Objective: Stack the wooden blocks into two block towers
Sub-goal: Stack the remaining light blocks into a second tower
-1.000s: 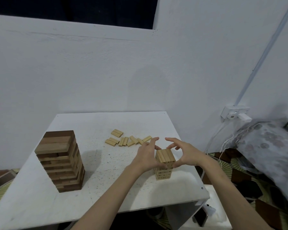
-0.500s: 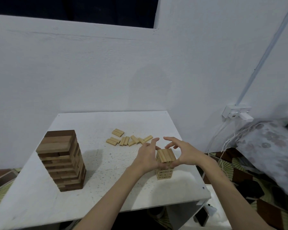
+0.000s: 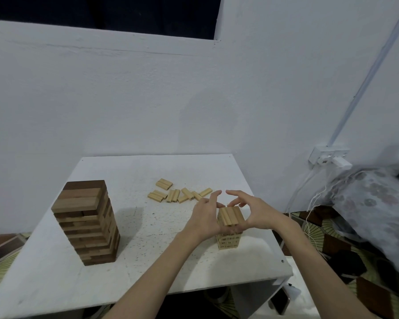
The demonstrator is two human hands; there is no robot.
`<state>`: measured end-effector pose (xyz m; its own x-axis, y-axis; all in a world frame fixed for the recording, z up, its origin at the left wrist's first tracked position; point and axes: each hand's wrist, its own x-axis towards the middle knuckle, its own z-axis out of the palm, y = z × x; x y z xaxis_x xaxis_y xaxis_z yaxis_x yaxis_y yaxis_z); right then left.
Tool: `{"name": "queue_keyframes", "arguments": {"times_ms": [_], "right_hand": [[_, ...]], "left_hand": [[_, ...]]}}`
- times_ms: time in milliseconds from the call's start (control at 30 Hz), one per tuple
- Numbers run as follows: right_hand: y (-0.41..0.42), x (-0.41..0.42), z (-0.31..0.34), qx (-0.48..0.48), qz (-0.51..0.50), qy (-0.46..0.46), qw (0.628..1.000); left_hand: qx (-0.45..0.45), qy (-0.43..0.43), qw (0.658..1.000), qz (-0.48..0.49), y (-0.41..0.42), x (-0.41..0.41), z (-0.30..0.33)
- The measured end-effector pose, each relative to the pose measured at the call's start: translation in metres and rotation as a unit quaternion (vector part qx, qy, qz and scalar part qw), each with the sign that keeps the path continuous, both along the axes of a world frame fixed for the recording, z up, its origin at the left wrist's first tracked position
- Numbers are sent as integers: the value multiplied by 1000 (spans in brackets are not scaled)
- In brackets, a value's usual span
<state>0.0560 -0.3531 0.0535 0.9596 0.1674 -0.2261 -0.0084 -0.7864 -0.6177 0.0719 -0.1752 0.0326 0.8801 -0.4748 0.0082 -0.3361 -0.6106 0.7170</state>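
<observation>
A small tower of light wooden blocks [image 3: 230, 217] stands near the table's right front. My left hand [image 3: 205, 215] presses its left side and my right hand [image 3: 255, 211] presses its right side, thumbs and forefingers arched above its top layer. A taller tower of darker brown blocks [image 3: 85, 226] stands alone on the left of the white table [image 3: 148, 268]. Several loose light blocks [image 3: 177, 194] lie flat in the middle, just behind my hands.
The table sits against a white wall. To the right are a wall socket with a plug [image 3: 329, 155], hanging cables, and a patterned cloth bundle [image 3: 378, 203] beside the table. Patterned floor shows below on both sides.
Both hands stay cupped around the small tower; the fingers have shifted only slightly. The dark tower and loose blocks have not moved.
</observation>
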Motion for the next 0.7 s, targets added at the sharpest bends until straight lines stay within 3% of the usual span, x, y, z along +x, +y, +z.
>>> {"name": "queue_keyframes", "arguments": {"times_ms": [433,700], "right_hand": [[3,-5,10,-5,-4,8,1000],[10,-3,33,34,-33,-40,998]], "left_hand": [[-6,-2,1000,-9,2,2,2],[-98,-72,990,72,41,19,10]]}}
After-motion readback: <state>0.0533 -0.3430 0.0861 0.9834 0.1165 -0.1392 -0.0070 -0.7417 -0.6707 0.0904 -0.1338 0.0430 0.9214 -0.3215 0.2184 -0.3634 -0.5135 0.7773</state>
